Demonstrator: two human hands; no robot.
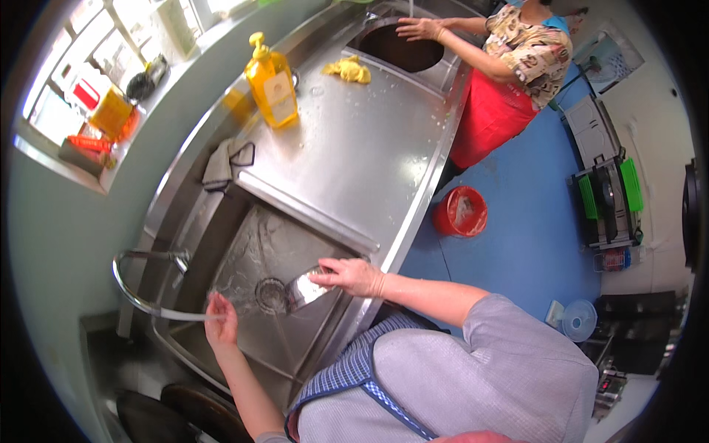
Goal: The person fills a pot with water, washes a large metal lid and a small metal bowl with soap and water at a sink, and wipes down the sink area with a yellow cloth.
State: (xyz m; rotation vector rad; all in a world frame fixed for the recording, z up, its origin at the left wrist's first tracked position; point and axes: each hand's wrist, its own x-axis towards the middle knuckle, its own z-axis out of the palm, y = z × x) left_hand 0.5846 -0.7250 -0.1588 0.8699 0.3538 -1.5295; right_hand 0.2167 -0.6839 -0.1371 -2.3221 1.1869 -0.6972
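My right hand (354,277) grips a shiny metal container (308,289) by its rim. The container is tilted over the stainless steel sink (260,227), close beside the round drain (272,294). My left hand (221,321) is raised at the sink's left side, where a whitish stream of water (188,315) from the curved chrome faucet (121,277) meets it. Nothing solid shows in that hand, and its fingers are loosely bent and apart. Wet streaks and some foam cover the sink floor.
A yellow pump bottle (272,88), a yellow cloth (348,70) and a grey cloth (224,160) lie along the metal counter (343,149). A co-worker in a red apron (493,111) stands at a far basin (401,47). A red bucket (461,211) sits on the blue floor (515,221).
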